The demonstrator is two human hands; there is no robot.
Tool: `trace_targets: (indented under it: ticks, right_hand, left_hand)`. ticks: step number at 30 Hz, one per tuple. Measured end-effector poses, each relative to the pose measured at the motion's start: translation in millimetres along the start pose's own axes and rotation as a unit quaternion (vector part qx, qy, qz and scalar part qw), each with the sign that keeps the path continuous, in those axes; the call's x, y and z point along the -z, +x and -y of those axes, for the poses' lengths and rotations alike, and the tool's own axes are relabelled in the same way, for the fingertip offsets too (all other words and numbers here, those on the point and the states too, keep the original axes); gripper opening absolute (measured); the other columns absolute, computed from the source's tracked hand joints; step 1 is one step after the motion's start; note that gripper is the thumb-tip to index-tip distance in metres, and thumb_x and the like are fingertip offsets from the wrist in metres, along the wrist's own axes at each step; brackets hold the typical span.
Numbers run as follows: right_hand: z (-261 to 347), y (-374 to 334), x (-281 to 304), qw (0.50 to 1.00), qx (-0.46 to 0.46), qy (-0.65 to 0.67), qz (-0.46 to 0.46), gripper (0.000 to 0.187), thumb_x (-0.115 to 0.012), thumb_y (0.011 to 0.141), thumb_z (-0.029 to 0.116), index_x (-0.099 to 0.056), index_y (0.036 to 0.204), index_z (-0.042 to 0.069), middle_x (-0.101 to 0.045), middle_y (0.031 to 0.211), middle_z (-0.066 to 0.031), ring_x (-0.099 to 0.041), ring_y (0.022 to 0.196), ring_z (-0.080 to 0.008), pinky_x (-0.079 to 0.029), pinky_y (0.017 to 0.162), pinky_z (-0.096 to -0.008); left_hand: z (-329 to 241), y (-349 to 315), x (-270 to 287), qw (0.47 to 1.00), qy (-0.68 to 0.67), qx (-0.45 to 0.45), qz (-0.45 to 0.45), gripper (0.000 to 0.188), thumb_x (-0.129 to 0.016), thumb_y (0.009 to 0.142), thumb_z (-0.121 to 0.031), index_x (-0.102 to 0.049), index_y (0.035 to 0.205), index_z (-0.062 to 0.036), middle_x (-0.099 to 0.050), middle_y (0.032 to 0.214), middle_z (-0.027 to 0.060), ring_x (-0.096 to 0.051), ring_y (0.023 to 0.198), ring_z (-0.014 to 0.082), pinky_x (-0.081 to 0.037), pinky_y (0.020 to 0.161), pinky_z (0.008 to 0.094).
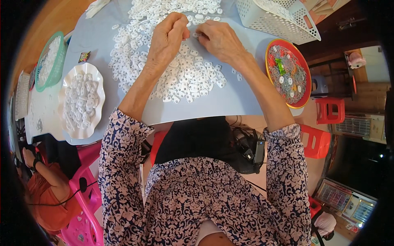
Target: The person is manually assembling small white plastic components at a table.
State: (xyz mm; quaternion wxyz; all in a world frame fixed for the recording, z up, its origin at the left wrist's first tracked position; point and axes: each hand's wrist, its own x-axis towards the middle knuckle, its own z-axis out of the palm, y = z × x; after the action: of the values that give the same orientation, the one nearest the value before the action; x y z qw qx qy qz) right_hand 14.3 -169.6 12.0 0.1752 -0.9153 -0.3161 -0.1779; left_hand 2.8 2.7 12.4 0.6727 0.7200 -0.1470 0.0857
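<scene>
My left hand (169,36) is above the table with its fingers curled closed; what they hold, if anything, is hidden. Close to its right, my right hand (222,41) has its thumb and fingers drawn together, its fingertips beside a small white plastic piece (195,35). I cannot make out what is in that pinch. Around and below both hands spreads a loose layer of small white oval plastic pieces (188,84) with holes in them. A further heap of such pieces (152,9) lies beyond my hands.
On the left stand a white scalloped dish (101,88) of white pieces and a green basket (61,61). A red bowl (304,65) with small grey metal pieces is at right, below a white perforated basket (287,35). Another person's arm (51,176) shows at lower left.
</scene>
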Motion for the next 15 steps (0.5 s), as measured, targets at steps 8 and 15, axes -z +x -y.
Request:
trace_targets:
  ticks: [8,15]
  right_hand:
    - [5,-6,10,0.987,-0.079,0.141,0.020,0.019,-0.066,0.070,0.006,-0.062,0.088,0.000,-0.064,0.073,-0.0118,-0.062,0.065,-0.0203,-0.049,0.063,-0.0296]
    - [5,-6,18,0.935,-0.151,0.320,-0.013,0.014,-0.064,0.080,0.005,-0.065,0.091,-0.002,-0.064,0.076,-0.0010,-0.055,0.067,-0.0057,-0.045,0.062,-0.0202]
  left_hand:
    - [9,0,1,0.999,0.024,-0.007,0.027,0.020,-0.048,0.089,-0.020,-0.057,0.087,-0.0019,-0.054,0.066,0.0022,-0.047,0.061,0.0083,-0.039,0.055,0.0245]
    - [6,-2,0,0.992,0.036,0.045,0.113,0.021,-0.052,0.089,-0.019,-0.063,0.087,-0.0012,-0.057,0.068,0.0006,-0.047,0.061,0.0061,-0.039,0.055,0.0227]
